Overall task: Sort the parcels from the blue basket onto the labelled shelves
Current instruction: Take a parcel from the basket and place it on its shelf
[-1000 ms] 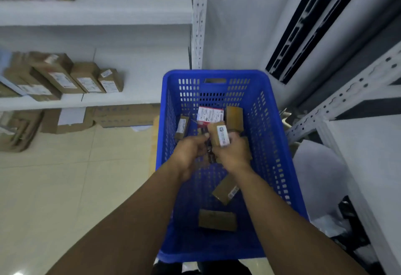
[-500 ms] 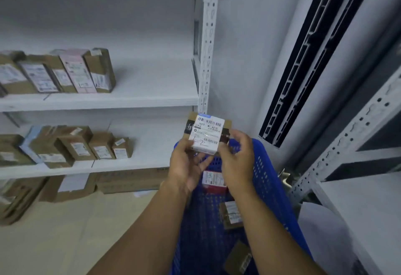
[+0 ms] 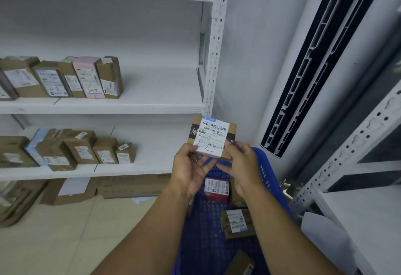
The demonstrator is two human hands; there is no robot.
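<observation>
— What is sitting nearest us?

— The blue basket (image 3: 267,170), at six o'clock under the person's forearms. A brown box (image 3: 237,223) with a white label is lying in it, and a red box (image 3: 216,188) is lying just beyond, towards twelve.

— And the hands?

— They are meeting above the basket's far rim. The left hand (image 3: 191,170) is pinching the lower left corner of a small parcel (image 3: 211,137), thumb on the front and fingers curled behind. The right hand (image 3: 243,166) is pinching the lower right corner the same way. The parcel is standing upright in the air between them, label facing the person, clear of the basket.

— How is it going to handle, do you think?

— Light, I am guessing, since fingertips alone are carrying it. It looks like stiff cardboard with flat faces, so it should not be sagging. Taking it by the two side edges looks safest, as the paper label may be slicker than the card.

— Where is it heading?

— A handwritten mark is showing at the label's foot, ending in a 2 as far as I can read. Farther back at ten o'clock, the middle shelf (image 3: 152,105) is carrying a row of boxes (image 3: 89,79), some marked 1-2, with bare board on their three o'clock side. I am betting on that gap.
</observation>
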